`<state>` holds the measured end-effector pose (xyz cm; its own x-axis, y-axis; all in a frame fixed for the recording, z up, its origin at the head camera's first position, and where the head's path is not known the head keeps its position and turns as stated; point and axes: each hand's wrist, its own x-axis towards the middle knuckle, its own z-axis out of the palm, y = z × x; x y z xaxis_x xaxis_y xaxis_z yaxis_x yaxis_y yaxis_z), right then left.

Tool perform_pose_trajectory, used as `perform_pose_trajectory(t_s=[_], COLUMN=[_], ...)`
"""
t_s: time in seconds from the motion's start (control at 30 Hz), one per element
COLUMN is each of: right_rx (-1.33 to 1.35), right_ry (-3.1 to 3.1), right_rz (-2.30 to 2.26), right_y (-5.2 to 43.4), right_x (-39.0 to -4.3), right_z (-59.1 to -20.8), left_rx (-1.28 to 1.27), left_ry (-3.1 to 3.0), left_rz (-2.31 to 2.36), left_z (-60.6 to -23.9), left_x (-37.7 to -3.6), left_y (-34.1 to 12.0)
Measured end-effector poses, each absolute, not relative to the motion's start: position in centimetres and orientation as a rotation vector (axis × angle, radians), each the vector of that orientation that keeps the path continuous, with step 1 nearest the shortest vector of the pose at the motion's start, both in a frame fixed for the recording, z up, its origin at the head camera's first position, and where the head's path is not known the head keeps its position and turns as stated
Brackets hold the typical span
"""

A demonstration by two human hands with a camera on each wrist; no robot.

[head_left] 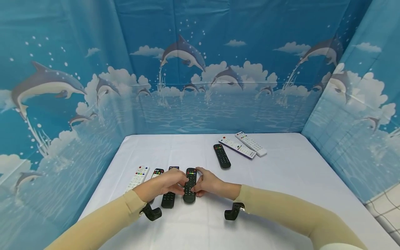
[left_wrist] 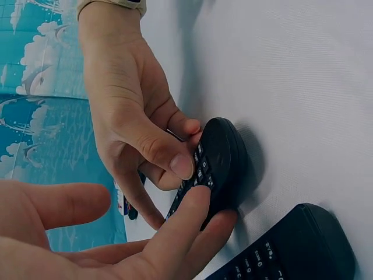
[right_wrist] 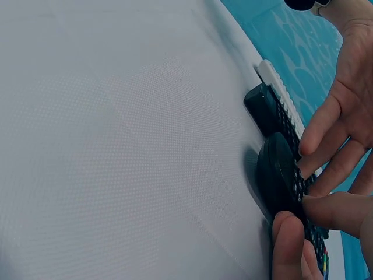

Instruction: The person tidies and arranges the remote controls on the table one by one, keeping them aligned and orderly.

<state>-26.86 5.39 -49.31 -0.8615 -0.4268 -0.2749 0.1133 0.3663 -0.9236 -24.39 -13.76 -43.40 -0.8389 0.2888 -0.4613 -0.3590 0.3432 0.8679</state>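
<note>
Gripping a round-ended black remote control (head_left: 190, 184) at its right edge, the right hand (head_left: 210, 182) appears in the head view opposite the left hand (head_left: 168, 181), which reaches to the left edge of the same unit. The held remote is located left of centre on the white-covered table (head_left: 275, 177), its length running near to far, coloured keys at the far end. To its left, in order, lie a square-ended black remote (head_left: 168, 200), a white-panelled remote (head_left: 158, 171) largely covered by the left hand, and an all-white remote (head_left: 137, 177). At the far side, right of the hands, are a second round-ended black remote (head_left: 222, 156), a purple-edged white remote (head_left: 238, 147) and a plain white remote (head_left: 251, 143).

Left wrist view: the right thumb lies on the key face and the fingers support the side edge, pinching the remote. The left hand is spread, thumb apart, with fingertips at the remote's near end. The square-ended unit lies just beside it.

Right wrist view: the right hand pinches the remote between thumb and fingers. The left fingers are extended toward the opposite edge; contact of each fingertip cannot be told.
</note>
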Motion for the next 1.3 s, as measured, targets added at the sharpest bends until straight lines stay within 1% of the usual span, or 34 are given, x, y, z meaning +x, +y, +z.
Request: perform_pose_trajectory(t_s=[0.37, 0.53, 0.7, 0.83, 1.07, 1.3], right_rx=[-0.310, -0.317, -0.276, -0.245, -0.183, -0.200], right_ry=[2.075, 2.049, 2.088, 2.151, 2.232, 2.381], right_rz=[-1.571, -1.600, -1.648, -1.690, -1.769, -1.783], right_y=[5.6, 6.6, 7.6, 9.1, 12.1, 13.7], right_x=[-27.1, -27.6, -28.4, -28.8, -29.3, -30.0], right_z=[-49.9, -48.9, -47.0, -45.8, -44.2, -44.1], left_rx=[-0.029, -0.003, 0.028, 0.023, -0.028, -0.063], left_ry=[2.139, 2.177, 2.193, 2.134, 1.979, 1.894], left_rz=[1.425, 1.407, 1.470, 1.639, 1.962, 2.151], left_z=[-43.0, -42.3, -41.6, -41.4, -41.8, -42.5], left_x=[-24.3, -25.1, -26.5, -27.1, -27.1, -27.3], left_y=[-14.5, -14.9, -15.0, -14.0, -11.0, -8.1])
